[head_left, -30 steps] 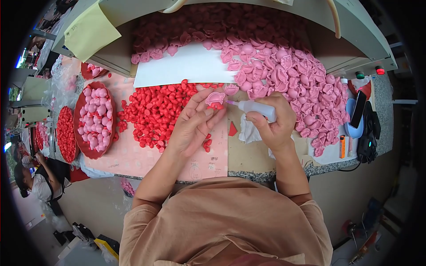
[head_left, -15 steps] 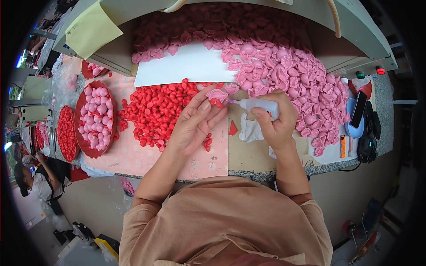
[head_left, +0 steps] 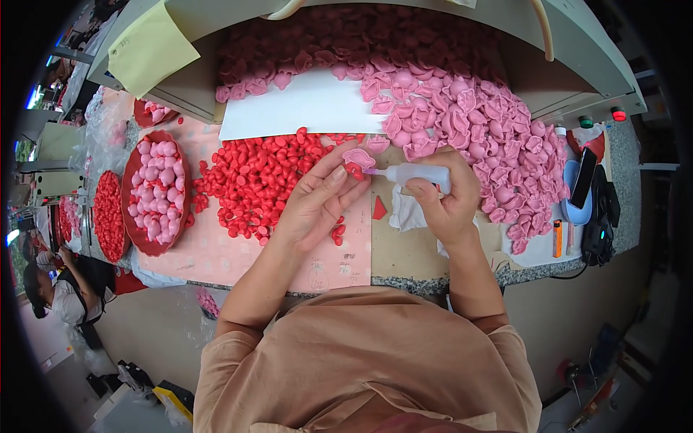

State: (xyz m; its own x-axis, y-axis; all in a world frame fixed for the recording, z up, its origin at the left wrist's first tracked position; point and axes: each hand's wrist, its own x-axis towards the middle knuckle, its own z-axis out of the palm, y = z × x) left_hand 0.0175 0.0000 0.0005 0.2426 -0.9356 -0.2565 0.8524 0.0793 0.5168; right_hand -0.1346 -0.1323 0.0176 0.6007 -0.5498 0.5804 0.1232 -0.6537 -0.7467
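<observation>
My left hand, palm up, pinches a small glossy red piece at its fingertips. A pink ruffled piece sits right against it, also at the fingertips. My right hand is wrapped round a translucent white squeeze bottle, which lies nearly level. The bottle's thin purplish nozzle points left, and its tip meets the red piece. Whether any liquid comes out is too small to tell.
Loose red pieces are heaped on pink paper at left. Pink ruffled pieces pile up at right and inside the grey box-like housing. Red baskets stand far left. A phone and white tissue lie right.
The red and pink pieces in my left hand have shifted slightly right and down. My right hand and the bottle have moved slightly left; the nozzle stays at the red piece.
</observation>
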